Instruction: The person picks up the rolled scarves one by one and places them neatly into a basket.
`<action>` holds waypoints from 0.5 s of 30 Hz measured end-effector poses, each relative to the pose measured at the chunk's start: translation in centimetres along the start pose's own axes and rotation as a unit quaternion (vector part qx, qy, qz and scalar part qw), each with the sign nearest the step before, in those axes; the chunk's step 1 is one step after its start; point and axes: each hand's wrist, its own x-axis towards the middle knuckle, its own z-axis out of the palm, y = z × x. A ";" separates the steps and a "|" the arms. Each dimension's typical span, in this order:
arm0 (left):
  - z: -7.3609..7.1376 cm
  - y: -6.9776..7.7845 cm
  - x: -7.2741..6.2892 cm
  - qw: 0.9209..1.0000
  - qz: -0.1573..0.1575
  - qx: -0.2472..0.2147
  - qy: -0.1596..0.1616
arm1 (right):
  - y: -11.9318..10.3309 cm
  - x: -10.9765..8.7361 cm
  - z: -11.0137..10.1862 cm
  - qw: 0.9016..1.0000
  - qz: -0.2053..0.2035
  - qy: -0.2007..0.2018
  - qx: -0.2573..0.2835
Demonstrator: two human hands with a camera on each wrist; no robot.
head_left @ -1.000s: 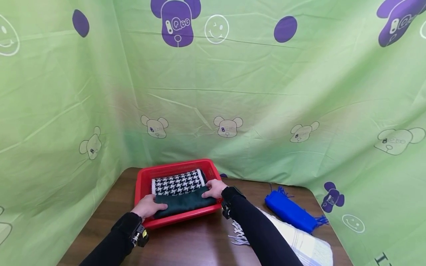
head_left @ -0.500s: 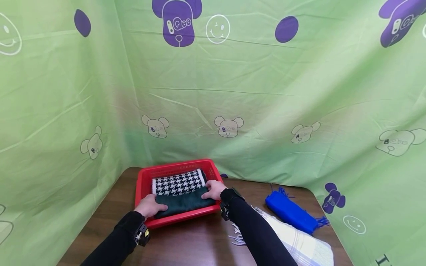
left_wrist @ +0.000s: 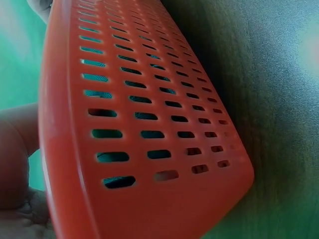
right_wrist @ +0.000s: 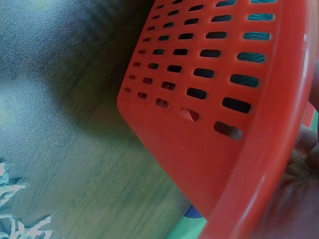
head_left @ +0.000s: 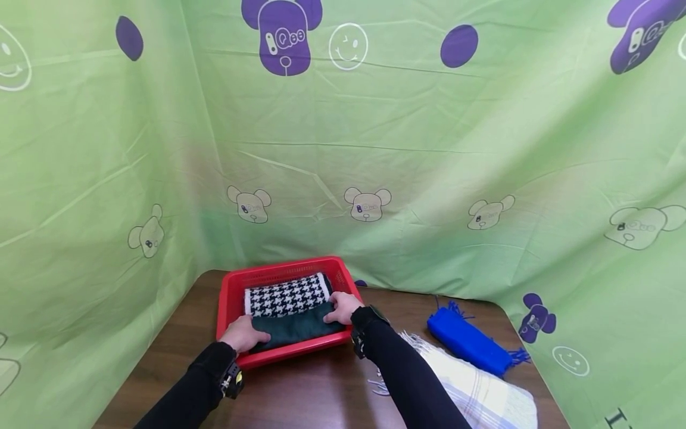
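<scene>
A dark green folded scarf (head_left: 297,327) lies along the near side of a red plastic basket (head_left: 289,354). My left hand (head_left: 243,335) holds the scarf's left end, thumb on top and the other fingers down at the side. At its right end, my right hand (head_left: 343,307) grips it in the same way. Behind it in the basket is a folded black-and-white houndstooth scarf (head_left: 286,296). In the left wrist view, the basket's slotted wall (left_wrist: 149,119) hides most of the hand. The right wrist view shows part of the right hand (right_wrist: 304,164) behind the rim.
On the wooden table (head_left: 300,393), a blue fringed folded scarf (head_left: 468,341) lies to the right. A white checked scarf (head_left: 482,387) with fringe lies nearer, partly covered by the right forearm. Green patterned cloth (head_left: 321,149) hangs behind and along both sides.
Both hands stay on the dark green scarf. Its near edge and the hands have shifted very slightly; the basket and other scarves stay put.
</scene>
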 end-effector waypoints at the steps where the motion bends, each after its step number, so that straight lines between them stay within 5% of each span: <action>1: 0.0 0.0 0.0 1.000 -0.002 -0.001 0.000 | 0.1 0.1 0.1 1.000 0.004 0.000 0.001; 15: -0.1 0.1 -0.5 1.000 -0.001 0.003 0.001 | 0.0 0.5 0.0 0.999 0.023 -0.026 -0.029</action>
